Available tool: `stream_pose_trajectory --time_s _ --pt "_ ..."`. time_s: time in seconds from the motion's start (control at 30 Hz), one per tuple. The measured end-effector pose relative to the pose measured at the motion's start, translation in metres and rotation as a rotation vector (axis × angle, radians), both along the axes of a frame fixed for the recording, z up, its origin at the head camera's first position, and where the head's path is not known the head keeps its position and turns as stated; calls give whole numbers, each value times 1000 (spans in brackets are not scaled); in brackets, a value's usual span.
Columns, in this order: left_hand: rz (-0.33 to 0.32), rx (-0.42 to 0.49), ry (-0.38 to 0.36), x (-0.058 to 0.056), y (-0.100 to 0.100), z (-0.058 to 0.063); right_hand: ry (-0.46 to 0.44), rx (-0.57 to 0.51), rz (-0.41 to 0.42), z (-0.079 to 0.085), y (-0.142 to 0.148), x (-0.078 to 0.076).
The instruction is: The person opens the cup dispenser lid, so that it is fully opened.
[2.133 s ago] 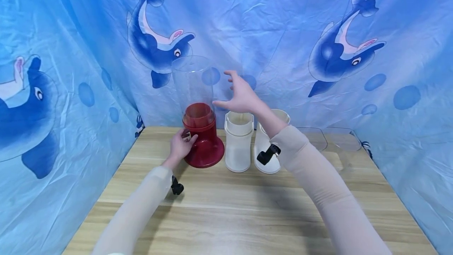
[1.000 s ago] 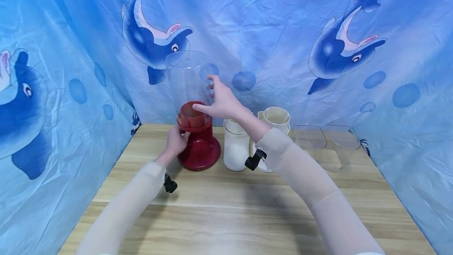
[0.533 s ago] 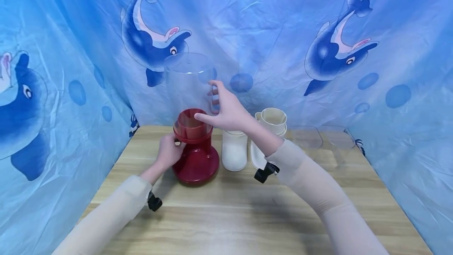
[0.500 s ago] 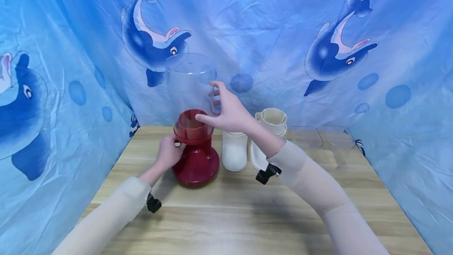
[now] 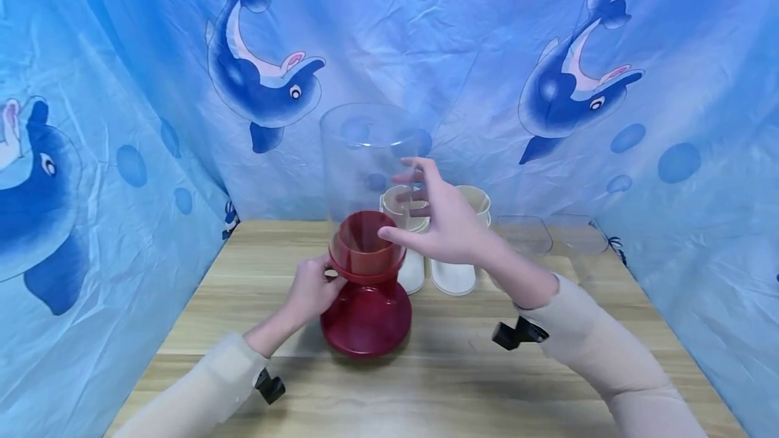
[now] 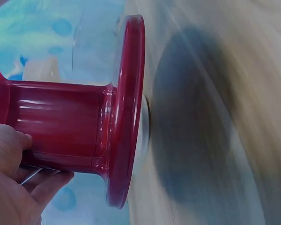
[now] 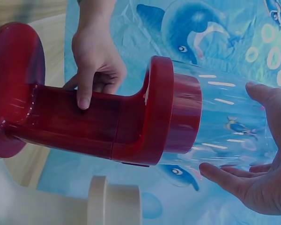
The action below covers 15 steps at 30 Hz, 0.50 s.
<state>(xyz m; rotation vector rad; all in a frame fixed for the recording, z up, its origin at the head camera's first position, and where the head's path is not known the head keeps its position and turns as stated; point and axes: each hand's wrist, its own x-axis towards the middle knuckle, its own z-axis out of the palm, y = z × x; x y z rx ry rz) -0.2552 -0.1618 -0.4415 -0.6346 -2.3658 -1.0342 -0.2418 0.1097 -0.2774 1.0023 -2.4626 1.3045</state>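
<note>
A glossy red stand [image 5: 366, 323] has a wide round foot, a short column and a ring at the top. Inside that ring sits a tall clear cylinder [image 5: 356, 167], around a red inner collar [image 7: 186, 113]. My left hand [image 5: 313, 287] grips the red column from the left, with the thumb across it in the right wrist view. Curved fingers and thumb of my right hand [image 5: 447, 218] hold the cylinder's right side. In the left wrist view the foot is tilted and off the table, its shadow beside it.
Two white stands [image 5: 411, 274] [image 5: 453, 277] of similar shape stand behind my right hand, partly hidden. Clear containers [image 5: 525, 235] [image 5: 581, 235] are at the back right of the wooden table [image 5: 426, 391]. A blue dolphin-print curtain [image 5: 420, 32] hangs behind and at both sides.
My right hand has come onto the clear cylinder. Both hands have brought the red stand and cylinder rightward and nearer, off the table. The white stands keep their place.
</note>
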Motion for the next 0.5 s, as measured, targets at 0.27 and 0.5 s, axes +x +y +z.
stream_pose_trajectory --time_s 0.27,0.5 --pt "-144 81 -39 14 47 -9 77 33 -49 -4 42 34" --pt "-200 120 -105 20 76 -22 157 84 -88 -19 67 51"
